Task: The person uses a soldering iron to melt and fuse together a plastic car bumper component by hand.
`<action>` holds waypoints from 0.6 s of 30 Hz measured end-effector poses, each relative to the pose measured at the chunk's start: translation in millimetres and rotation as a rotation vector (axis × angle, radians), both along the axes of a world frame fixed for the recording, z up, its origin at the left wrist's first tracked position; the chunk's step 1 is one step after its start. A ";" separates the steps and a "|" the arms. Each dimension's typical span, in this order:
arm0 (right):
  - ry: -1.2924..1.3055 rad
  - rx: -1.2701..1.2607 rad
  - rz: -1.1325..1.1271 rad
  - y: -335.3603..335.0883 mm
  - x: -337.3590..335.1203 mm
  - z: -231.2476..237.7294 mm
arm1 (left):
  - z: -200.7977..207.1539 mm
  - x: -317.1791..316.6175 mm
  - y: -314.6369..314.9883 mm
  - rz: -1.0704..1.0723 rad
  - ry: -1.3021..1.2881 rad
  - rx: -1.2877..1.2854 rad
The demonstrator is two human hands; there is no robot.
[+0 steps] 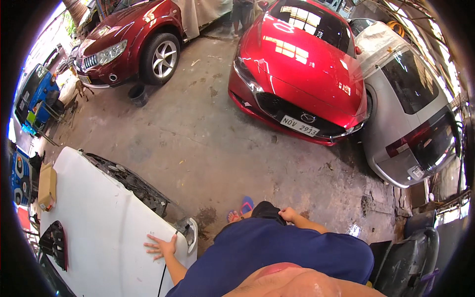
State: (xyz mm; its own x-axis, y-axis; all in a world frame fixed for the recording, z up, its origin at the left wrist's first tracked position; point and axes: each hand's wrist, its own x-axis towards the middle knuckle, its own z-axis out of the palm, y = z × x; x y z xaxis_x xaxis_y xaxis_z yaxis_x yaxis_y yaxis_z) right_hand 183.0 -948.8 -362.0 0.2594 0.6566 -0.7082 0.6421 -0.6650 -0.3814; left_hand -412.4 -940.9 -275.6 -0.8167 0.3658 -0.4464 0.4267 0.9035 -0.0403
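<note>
My left hand [162,246] lies flat with fingers spread on the white hood [106,213] of a car at the lower left. A headlight [190,232] sits at the hood's corner, just right of that hand. My right hand [287,214] is closed against the edge of my black shorts [267,212]; whether it grips the cloth or something small is hidden. On the hood's far left lie a dark red-edged tail light [54,245] and a brown cardboard box [47,187].
Ahead stand a bright red car [307,74] and a dark red SUV [131,42], with a silver vehicle [410,104] at the right. A black bucket [138,95] is on the concrete floor [198,133]. Black car parts [410,257] lean at the lower right. A person [242,15] stands far back.
</note>
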 end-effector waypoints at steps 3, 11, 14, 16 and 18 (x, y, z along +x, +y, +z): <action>-0.006 -0.016 0.002 1.3 0.0 4.8 | 2.7 2.0 -0.3 -0.003 -0.003 0.008; 0.058 -0.063 -0.016 8.3 3.1 9.4 | 1.0 0.8 -0.7 -0.002 0.002 -0.007; 0.041 0.002 -0.020 7.6 5.0 2.1 | 1.8 1.1 -0.5 -0.001 -0.004 -0.012; 0.068 -0.016 -0.031 13.2 2.8 4.3 | 2.2 0.4 -1.4 0.003 0.001 -0.009; 0.081 -0.010 -0.044 15.0 0.6 3.3 | 8.1 2.1 -0.3 0.000 -0.009 -0.006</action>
State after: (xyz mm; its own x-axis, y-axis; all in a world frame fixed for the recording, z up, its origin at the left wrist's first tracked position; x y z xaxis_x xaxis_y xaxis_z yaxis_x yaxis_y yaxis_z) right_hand 183.7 -933.8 -358.7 0.2294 0.6387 -0.7345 0.5793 -0.6960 -0.4242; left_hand -410.3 -941.2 -267.5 -0.8126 0.3634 -0.4557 0.4274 0.9031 -0.0420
